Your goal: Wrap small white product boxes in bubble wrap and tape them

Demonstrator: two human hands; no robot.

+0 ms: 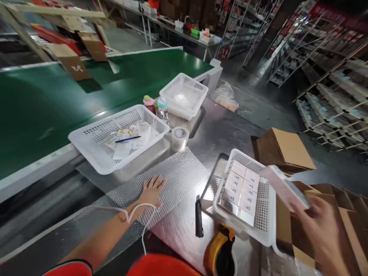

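Note:
My left hand lies flat with its fingers spread on a sheet of bubble wrap on the metal table. A white cord runs around that wrist. At the right, my right hand grips a pale, flat box, blurred by motion, over the edge of a white perforated basket. Inside this basket stand several small white boxes with blue marks, in two rows. A black box cutter and a yellow-and-black tape dispenser lie between my hands, nearer to me.
A white basket holds papers and a blue pen. Beyond stand a tape roll, two bottles and another white basket. A green conveyor belt runs behind. Cardboard boxes are at the right.

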